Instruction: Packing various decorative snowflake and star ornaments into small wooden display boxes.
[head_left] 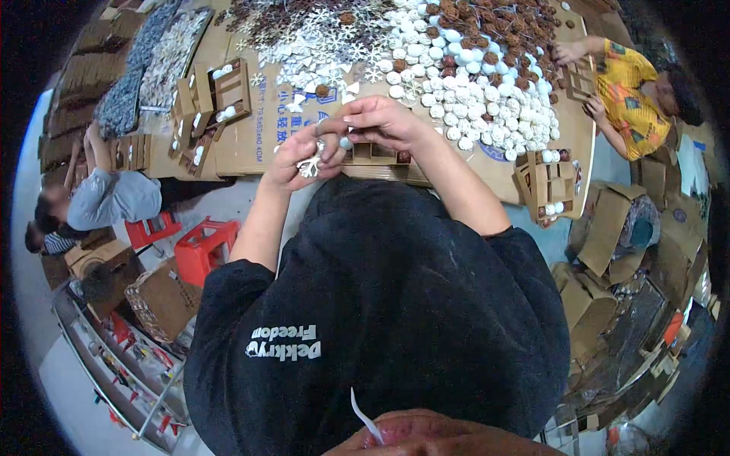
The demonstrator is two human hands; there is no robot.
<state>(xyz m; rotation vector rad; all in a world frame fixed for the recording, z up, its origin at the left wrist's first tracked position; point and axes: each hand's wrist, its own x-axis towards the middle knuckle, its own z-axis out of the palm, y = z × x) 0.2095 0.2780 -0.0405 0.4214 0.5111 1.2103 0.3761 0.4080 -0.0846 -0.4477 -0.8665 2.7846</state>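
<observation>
A white snowflake ornament [309, 166] sticks out from the closed fingers of my left hand [293, 158]. My right hand [389, 121] meets it from the right, fingers bent and pinched together near the left fingertips. What lies in that pinch is too small to make out. A pale ball [345, 143] shows between the two hands. Just beneath them, at the table's near edge, stands a divided cardboard box [372, 156], partly hidden by my hands. A dark red-brown ball [403, 156] sits in its right end.
White balls [487, 114], brown woven balls [460, 23] and white snowflakes [319, 49] heap the cardboard-covered table [236, 148]. Divided boxes stand left [228, 95] and right [551, 186]. Co-workers sit at the left [114, 197] and right [627, 95]. Red stools [205, 247] stand lower left.
</observation>
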